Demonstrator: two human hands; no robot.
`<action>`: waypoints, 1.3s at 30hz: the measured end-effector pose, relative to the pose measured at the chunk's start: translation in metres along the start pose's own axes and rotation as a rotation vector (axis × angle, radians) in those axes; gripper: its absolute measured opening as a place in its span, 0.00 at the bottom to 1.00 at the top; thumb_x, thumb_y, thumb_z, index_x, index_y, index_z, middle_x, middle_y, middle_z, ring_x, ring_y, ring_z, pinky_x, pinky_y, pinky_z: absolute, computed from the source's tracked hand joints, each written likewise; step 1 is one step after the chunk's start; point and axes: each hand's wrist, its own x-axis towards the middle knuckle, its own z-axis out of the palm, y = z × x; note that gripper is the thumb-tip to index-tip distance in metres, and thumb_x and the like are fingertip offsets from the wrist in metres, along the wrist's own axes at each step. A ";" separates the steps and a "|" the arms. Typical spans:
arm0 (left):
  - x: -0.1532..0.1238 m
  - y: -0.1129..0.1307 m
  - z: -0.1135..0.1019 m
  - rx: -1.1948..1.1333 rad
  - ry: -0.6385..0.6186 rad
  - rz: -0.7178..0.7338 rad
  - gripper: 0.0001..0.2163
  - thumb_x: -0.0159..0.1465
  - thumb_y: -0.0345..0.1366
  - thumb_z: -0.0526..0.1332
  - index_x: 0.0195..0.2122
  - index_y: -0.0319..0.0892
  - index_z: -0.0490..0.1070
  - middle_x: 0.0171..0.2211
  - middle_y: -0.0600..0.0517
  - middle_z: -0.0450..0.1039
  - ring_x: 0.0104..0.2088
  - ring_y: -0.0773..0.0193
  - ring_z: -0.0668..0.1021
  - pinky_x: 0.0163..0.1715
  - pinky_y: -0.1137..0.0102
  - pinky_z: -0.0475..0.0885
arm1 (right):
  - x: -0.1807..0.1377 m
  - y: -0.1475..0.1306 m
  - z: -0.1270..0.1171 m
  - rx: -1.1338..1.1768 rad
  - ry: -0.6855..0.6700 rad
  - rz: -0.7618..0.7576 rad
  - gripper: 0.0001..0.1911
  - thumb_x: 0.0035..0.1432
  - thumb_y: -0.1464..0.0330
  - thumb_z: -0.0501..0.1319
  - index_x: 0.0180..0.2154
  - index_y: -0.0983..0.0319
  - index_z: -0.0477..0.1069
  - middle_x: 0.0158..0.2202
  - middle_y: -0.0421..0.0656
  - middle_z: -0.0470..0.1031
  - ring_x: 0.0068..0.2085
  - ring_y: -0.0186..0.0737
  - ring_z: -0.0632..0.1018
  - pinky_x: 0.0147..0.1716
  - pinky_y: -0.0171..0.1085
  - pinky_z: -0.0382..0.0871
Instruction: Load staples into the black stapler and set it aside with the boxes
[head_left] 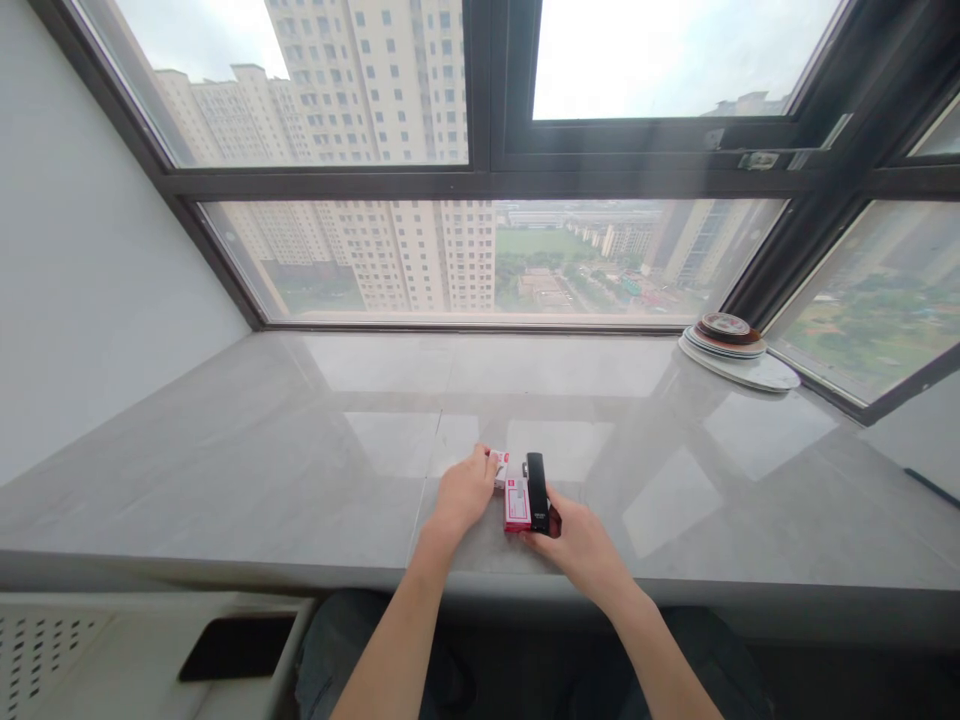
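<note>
Right hand (576, 533) grips slim black stapler (537, 492), long axis pointing away, right of red-white rectangular box (517, 504); left hand (465, 490) apparently pinches smaller white-red carton (502, 466).

The only camera, head-worn, looks from above the near edge of the bench (262, 450), facing forward and down, far enough back to frame knees (349, 640) before the bench and windows (480, 184) beyond it.

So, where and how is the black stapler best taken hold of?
Perhaps pinch the black stapler across its far end, reaching from the right: the body is narrow, and this end extends beyond the red-and-white box on its left, leaving some room there.
</note>
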 end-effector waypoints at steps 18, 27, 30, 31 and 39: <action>-0.017 0.035 0.011 -0.009 0.019 -0.030 0.24 0.78 0.48 0.34 0.52 0.45 0.67 0.37 0.44 0.80 0.40 0.52 0.82 0.35 0.66 0.66 | 0.003 0.002 -0.014 0.013 -0.099 -0.025 0.26 0.52 0.63 0.68 0.54 0.55 0.74 0.26 0.35 0.69 0.27 0.36 0.67 0.29 0.33 0.60; -0.029 0.041 0.010 0.125 -0.036 -0.075 0.25 0.78 0.46 0.36 0.68 0.39 0.55 0.42 0.41 0.81 0.45 0.51 0.83 0.41 0.66 0.71 | 0.002 -0.001 -0.015 0.019 -0.130 -0.022 0.29 0.53 0.61 0.68 0.58 0.54 0.71 0.26 0.34 0.70 0.27 0.36 0.68 0.27 0.33 0.59; -0.030 0.049 0.010 0.232 -0.085 -0.036 0.24 0.78 0.42 0.36 0.67 0.34 0.57 0.43 0.38 0.79 0.46 0.51 0.82 0.42 0.66 0.72 | 0.002 0.000 -0.017 0.012 -0.132 -0.020 0.26 0.53 0.61 0.68 0.55 0.55 0.73 0.27 0.35 0.71 0.28 0.36 0.68 0.28 0.33 0.59; -0.031 0.053 0.009 0.263 -0.100 -0.020 0.23 0.78 0.41 0.37 0.66 0.34 0.59 0.44 0.38 0.79 0.46 0.51 0.82 0.42 0.66 0.73 | 0.002 0.001 -0.018 0.009 -0.137 -0.017 0.25 0.53 0.61 0.68 0.54 0.55 0.73 0.27 0.35 0.72 0.28 0.37 0.68 0.28 0.33 0.59; -0.027 0.085 0.009 0.353 -0.202 0.042 0.16 0.77 0.36 0.46 0.57 0.39 0.69 0.44 0.39 0.75 0.44 0.51 0.81 0.42 0.63 0.75 | 0.000 0.018 -0.041 -0.035 -0.144 0.012 0.27 0.52 0.62 0.68 0.55 0.53 0.74 0.27 0.35 0.73 0.28 0.37 0.68 0.29 0.34 0.60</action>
